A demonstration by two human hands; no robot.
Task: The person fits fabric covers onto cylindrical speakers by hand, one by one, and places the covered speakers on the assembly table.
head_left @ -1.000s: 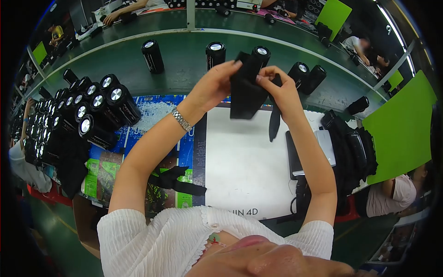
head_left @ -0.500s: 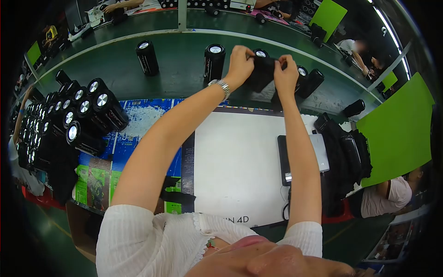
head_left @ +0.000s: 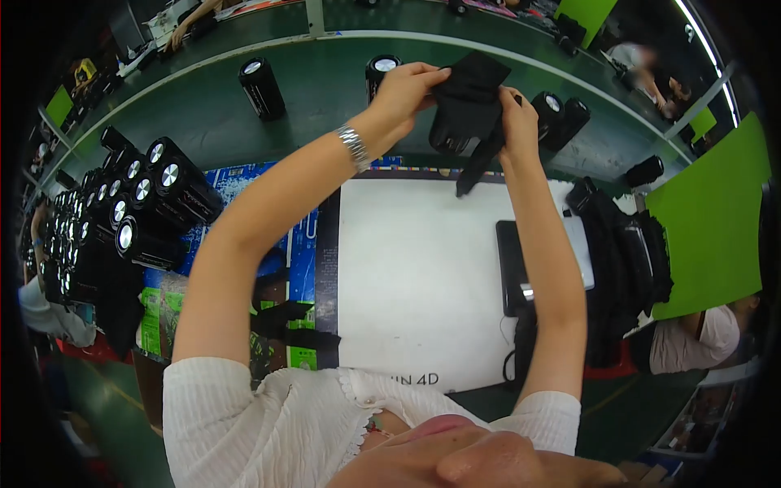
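Note:
A black cloth pouch (head_left: 478, 80) is stretched between my two hands above the far side of the table. My left hand (head_left: 400, 99) pinches its left edge, with a metal watch on that wrist. My right hand (head_left: 518, 122) grips the other side, its fingers closed by a dark strap (head_left: 480, 167) that hangs down. The lower end of a black, glossy cylinder (head_left: 449, 137) shows beneath the cloth; how far it sits inside is hidden. Behind my left hand stands a black cylindrical speaker (head_left: 379, 71) with a silver round top.
Another speaker (head_left: 262, 88) stands on the green bench (head_left: 325, 106), and two more (head_left: 549, 110) are at right. Many speakers (head_left: 175, 179) crowd the left. A white board (head_left: 415, 276) lies before me; a silver-and-black device (head_left: 512, 264) and black cloth pile (head_left: 626, 252) are right. Co-workers sit around.
The pouch has risen and tilted, its top flaring upward, and the strap now dangles below. My left hand has shifted left and my right hand slightly right and down.

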